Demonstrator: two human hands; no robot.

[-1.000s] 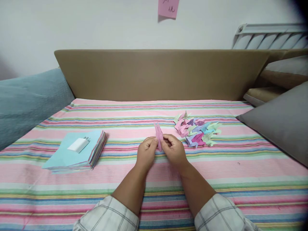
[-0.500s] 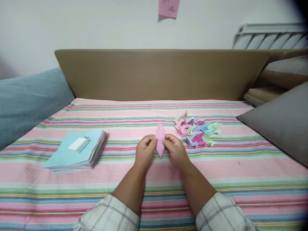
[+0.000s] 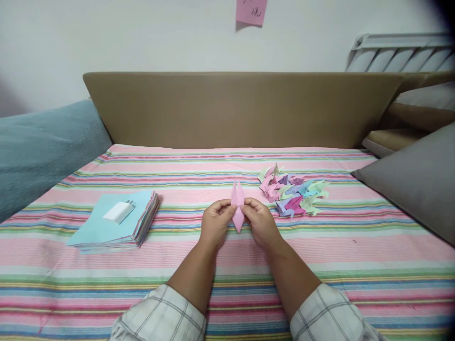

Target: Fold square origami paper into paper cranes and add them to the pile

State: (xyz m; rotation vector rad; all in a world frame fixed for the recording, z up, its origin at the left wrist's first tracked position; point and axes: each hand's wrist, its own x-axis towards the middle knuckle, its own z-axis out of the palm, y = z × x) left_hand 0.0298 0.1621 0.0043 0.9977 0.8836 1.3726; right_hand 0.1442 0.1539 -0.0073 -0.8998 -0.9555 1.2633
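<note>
Two hands [image 3: 237, 222] over striped bedsheet [image 3: 355, 246], headboard [image 3: 241, 109] behind.

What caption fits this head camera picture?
Both hands, left hand and right hand, pinch a folded pink paper above a striped sheet.

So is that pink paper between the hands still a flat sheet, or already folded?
Folded. The pink paper is a narrow diamond with two pointed flaps on top, pinched at its middle by the left hand and right hand.

A stack of coloured paper squares [image 3: 117, 222] lies on the striped bedsheet [image 3: 355, 246], a white charger plug [image 3: 118, 211] on top; folded paper cranes [image 3: 293, 192] heaped nearby.
</note>
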